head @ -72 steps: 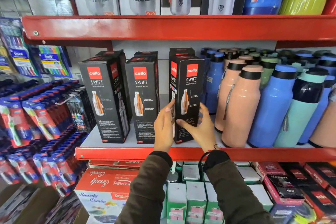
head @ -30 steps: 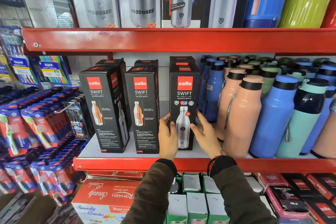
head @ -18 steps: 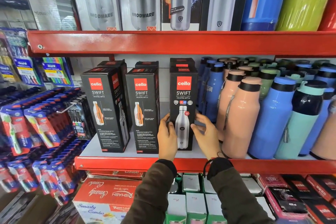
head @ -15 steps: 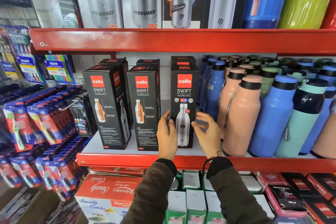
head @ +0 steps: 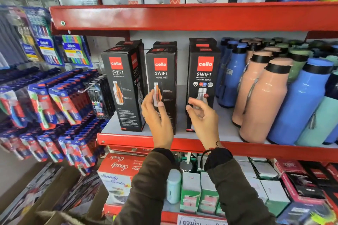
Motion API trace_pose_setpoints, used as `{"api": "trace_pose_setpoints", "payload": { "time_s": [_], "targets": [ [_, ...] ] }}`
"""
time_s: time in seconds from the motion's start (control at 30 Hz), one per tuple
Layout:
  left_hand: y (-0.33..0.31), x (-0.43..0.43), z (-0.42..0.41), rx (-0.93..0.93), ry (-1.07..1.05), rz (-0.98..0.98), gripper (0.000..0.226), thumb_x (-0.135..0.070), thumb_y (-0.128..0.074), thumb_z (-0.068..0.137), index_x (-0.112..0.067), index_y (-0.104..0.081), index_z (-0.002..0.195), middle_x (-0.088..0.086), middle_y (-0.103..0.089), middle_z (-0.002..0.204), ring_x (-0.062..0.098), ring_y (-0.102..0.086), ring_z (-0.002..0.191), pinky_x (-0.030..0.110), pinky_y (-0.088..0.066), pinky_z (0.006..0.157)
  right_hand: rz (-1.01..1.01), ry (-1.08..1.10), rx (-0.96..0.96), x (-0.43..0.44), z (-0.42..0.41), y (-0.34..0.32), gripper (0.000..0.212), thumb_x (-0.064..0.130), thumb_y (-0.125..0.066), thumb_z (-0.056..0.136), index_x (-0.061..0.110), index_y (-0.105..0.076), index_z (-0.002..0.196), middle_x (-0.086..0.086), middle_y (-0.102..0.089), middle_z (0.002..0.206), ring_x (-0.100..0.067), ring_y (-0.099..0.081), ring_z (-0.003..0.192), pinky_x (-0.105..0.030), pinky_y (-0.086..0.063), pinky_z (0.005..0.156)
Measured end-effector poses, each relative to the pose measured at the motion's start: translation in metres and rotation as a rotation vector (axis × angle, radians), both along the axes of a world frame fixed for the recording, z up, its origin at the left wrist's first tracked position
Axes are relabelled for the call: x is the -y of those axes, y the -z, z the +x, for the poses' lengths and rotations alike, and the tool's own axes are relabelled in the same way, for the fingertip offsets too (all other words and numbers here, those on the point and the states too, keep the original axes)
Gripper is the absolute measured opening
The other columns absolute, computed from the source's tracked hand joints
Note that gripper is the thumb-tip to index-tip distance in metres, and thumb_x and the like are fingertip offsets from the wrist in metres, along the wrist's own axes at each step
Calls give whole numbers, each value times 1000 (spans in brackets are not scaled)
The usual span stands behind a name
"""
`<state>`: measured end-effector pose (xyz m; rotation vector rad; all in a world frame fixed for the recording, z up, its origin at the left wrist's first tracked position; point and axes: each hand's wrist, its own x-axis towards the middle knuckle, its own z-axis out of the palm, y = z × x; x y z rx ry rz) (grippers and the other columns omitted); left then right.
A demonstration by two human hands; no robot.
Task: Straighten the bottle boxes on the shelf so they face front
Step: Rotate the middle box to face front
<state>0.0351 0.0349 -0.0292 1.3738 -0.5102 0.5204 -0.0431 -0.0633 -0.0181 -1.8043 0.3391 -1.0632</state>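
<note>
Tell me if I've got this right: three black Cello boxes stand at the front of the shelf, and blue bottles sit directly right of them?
Not quite. The head view shows the three Cello boxes in front, but directly right of them at the front stand peach bottles; blue bottles come further right and behind.

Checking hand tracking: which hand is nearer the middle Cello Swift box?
Left. The left hand overlaps the front of the middle Cello Swift box, open. The right hand is off to its right, before the rightmost Cello Swift box.
</note>
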Motion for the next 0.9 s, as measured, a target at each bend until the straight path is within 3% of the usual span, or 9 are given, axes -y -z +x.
{"api": "trace_pose_setpoints", "payload": {
  "time_s": [0.17,0.3,0.33,0.4,0.5,0.57,0.7,0.77,0.9],
  "targets": [
    [6,-22,23,-147,150,78,47,-32,-33,109,-18,-36,153,-10,-37,150,2,-31,144,30,-23,124,48,-51,-144,-20,28,13,41,19,-54,100,13,-51,140,-3,-58,139,-10,-58,122,5,-37,86],
    [8,-36,42,-354,417,138,55,-44,-30,108,-20,-34,157,-8,-35,162,3,-30,150,37,-19,129,79,-28,-154,-37,44,19,42,18,-50,101,11,-48,142,-7,-59,139,-15,-58,126,-28,-43,109],
    [9,-39,48,-389,466,133,60,-52,-33,104,-23,-37,156,-8,-37,162,4,-32,150,38,-21,129,87,-24,-149,-40,47,20,42,18,-52,100,12,-48,142,-7,-59,138,-15,-59,125,-34,-45,110],
    [11,-44,57,-433,536,110,64,-65,-37,95,-32,-46,149,-9,-47,157,6,-40,147,41,-27,127,100,-6,-152,-47,50,22,47,22,-58,97,16,-47,142,-3,-59,138,-8,-57,122,-32,-46,108],
    [4,-52,56,-462,575,43,41,-48,-32,105,-36,-53,139,-6,-58,141,14,-51,140,40,-35,122,69,36,-146,-55,53,22,61,31,-74,84,24,-48,139,7,-62,132,-5,-59,121,-33,-50,105],
    [0,-56,56,-448,597,-6,42,-38,-29,109,-26,-56,138,-2,-61,134,19,-54,137,38,-40,119,26,84,-157,-58,55,22,71,34,-82,75,26,-48,136,10,-64,127,-4,-61,118,-33,-52,102],
    [4,-62,59,-376,589,-44,50,-43,-34,106,-14,-67,132,-1,-67,135,18,-61,128,35,-55,103,10,195,-134,-63,61,14,89,52,-87,58,29,-46,133,9,-63,126,-8,-61,118,-36,-53,101],
    [7,-64,62,-341,569,-51,48,-40,-36,107,-13,-69,129,0,-68,134,20,-63,122,32,-59,94,11,234,-122,-65,64,10,89,52,-88,57,27,-47,132,9,-64,124,-7,-60,116,-33,-51,101],
    [14,-64,66,-210,510,-21,41,-28,-36,109,-13,-71,124,-1,-70,129,17,-64,122,40,-52,106,34,245,-109,-67,65,6,88,38,-90,61,22,-46,136,10,-61,126,-7,-58,117,-27,-47,104]
  ]
}}
